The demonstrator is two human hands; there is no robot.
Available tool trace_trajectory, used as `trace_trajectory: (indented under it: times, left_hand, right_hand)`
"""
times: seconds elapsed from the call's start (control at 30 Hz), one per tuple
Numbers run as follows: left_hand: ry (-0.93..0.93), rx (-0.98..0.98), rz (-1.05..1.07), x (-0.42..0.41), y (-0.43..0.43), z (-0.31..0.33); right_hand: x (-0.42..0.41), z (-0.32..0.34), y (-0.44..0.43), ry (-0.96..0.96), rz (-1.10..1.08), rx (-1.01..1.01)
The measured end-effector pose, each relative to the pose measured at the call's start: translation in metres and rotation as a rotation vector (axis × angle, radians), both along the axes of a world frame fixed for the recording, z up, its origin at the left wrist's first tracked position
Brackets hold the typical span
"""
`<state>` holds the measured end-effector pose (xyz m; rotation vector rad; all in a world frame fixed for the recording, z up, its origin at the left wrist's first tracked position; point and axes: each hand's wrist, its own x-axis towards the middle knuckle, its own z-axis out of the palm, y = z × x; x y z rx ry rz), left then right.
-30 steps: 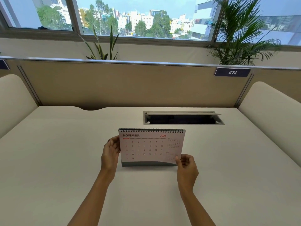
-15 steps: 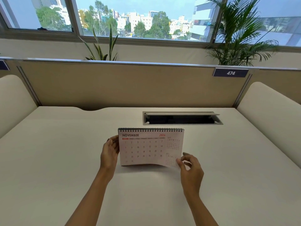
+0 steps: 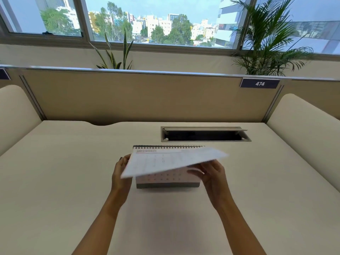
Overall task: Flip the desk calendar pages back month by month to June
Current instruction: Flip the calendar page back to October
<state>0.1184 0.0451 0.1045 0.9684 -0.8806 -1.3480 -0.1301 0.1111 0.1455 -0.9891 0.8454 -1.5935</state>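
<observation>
Leftmost, a rounded cream side panel point(image 3: 12, 115) borders the desk point(image 3: 73, 181), and a spiky-leaved plant point(image 3: 117, 52) stands behind the tan partition point(image 3: 128, 96) under the window point(image 3: 156, 21). Moving inward, the left hand point(image 3: 120, 173) cups the left edge of the desk calendar point(image 3: 167, 181), thumb toward the camera and fingers wrapped behind it; its grip is partly hidden by the paper, so how tightly it closes cannot be told. The calendar stands upright near the middle of the desk, its dark spiral binding along the top and its grey base on the surface. One page point(image 3: 171, 161) is lifted off the front and swung up to nearly level, blurred by movement (the print on it is too smeared to read), still attached at the spiral. Beneath it the lower rows of another month's grid show, the header out of view. Just right of the calendar, the right hand point(image 3: 211, 175) is under the raised page's right part, fingers loosely curled and slightly apart; whether they pinch the sheet or merely support it cannot be told. Behind, a rectangular cable slot point(image 3: 206, 134) is set into the desk. Farther right, a dark label reading 474 point(image 3: 259, 83) sits on the partition below a palm point(image 3: 266, 39), and another cream panel point(image 3: 303, 126) closes the right side.
</observation>
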Motion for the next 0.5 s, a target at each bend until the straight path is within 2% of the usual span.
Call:
trace_trajectory:
  times: [0.07,0.17,0.23,0.37,0.5]
  left_hand:
    - [0.005,0.005,-0.024,-0.001,0.0,0.0]
    - [0.036,0.041,0.001,-0.002,-0.002,-0.001]
    - [0.041,0.053,0.005,-0.003,-0.002,0.001]
    - [0.054,0.05,-0.02,-0.002,-0.001,0.0]
    - [0.046,0.031,-0.012,-0.002,-0.001,-0.001]
  right_hand:
    - [0.007,0.012,-0.009,0.189,-0.13,-0.081]
    - [0.016,0.022,-0.02,0.683,-0.386,-0.147]
    - [0.021,0.023,-0.027,0.908,-0.482,-0.221]
    - [0.025,0.019,-0.039,1.143,-0.498,-0.31]
    - [0.025,0.012,-0.047,1.271,-0.52,-0.343]
